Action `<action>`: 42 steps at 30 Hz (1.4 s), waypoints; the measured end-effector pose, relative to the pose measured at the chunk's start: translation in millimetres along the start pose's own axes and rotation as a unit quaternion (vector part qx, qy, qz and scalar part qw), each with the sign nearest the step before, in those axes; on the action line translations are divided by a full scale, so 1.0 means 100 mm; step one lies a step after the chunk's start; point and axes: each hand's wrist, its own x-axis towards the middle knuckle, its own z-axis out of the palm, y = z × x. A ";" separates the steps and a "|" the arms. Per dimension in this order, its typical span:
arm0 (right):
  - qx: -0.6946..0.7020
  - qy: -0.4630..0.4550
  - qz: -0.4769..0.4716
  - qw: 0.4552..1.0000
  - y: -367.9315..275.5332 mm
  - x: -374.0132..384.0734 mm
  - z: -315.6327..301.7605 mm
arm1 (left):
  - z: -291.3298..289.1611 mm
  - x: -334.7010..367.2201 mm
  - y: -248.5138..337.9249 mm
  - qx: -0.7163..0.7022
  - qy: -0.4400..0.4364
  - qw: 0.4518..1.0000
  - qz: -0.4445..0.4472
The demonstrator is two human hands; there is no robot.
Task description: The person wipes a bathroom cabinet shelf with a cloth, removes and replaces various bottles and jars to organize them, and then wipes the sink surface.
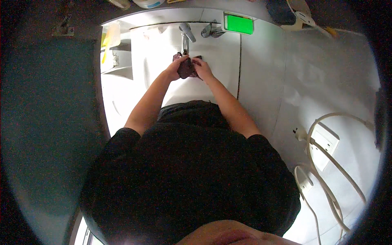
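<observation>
Both hands are under a chrome tap (pixel 185 36) at a white washbasin (pixel 218 61). They hold a dark maroon cloth (pixel 185 69), bunched and hanging just below the spout. My left hand (pixel 173 68) grips its left side, thumb laid over the top. On the other side, my right hand (pixel 203 68) pinches the cloth with bent fingers, and a dark corner shows above them. Whether water is running cannot be made out. The cloth's underside is hidden.
Right of the tap stand another chrome fitting (pixel 211 31) and a device with a bright green screen (pixel 239 24). White cables (pixel 313 122) loop from a wall socket (pixel 326 143) at right. White shelves (pixel 118 61) are at left, beside a dark panel (pixel 49 122).
</observation>
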 end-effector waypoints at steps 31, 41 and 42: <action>-0.034 -0.141 0.002 0.989 -1.18 -0.58 -0.20 | -0.29 0.34 -0.13 -0.005 0.077 0.981 0.180; 0.492 -0.199 0.440 0.724 -0.89 -0.40 0.05 | -0.16 -0.19 -0.11 -0.127 0.053 0.982 0.129; 0.491 -0.208 0.444 0.720 -0.86 -0.36 0.18 | -0.15 -0.29 -0.12 -0.122 0.051 0.984 0.115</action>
